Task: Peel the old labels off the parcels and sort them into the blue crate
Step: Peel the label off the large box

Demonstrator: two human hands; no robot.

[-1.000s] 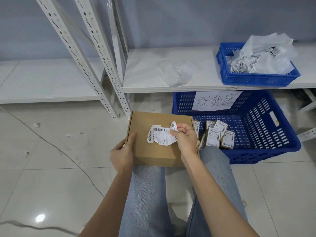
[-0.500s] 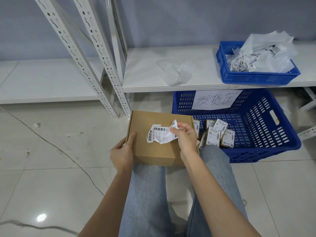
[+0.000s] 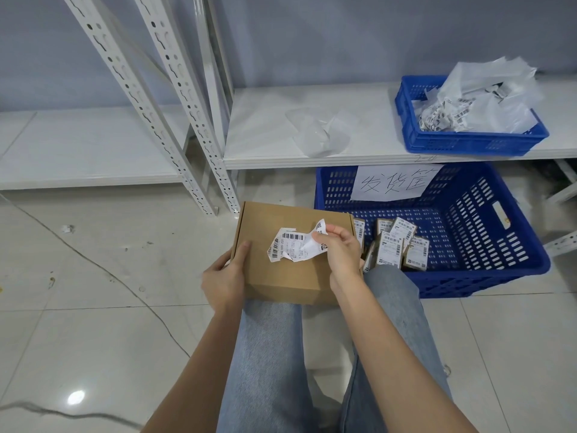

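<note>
We sit on a pale tiled floor beside white metal shelving. Our right hand [image 3: 340, 250] pinches the torn, crumpled label [image 3: 292, 246], lifted slightly higher than a second ago. Our left hand [image 3: 225, 276] grips the cardboard box [image 3: 281, 276] on our knees, likely steadying it against the pull. The blue crate [image 3: 487, 251], holding small parcels [image 3: 395, 248], sits just right.

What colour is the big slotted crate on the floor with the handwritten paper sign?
Blue, seen in the head view: the slotted plastic crate on the floor.
</note>
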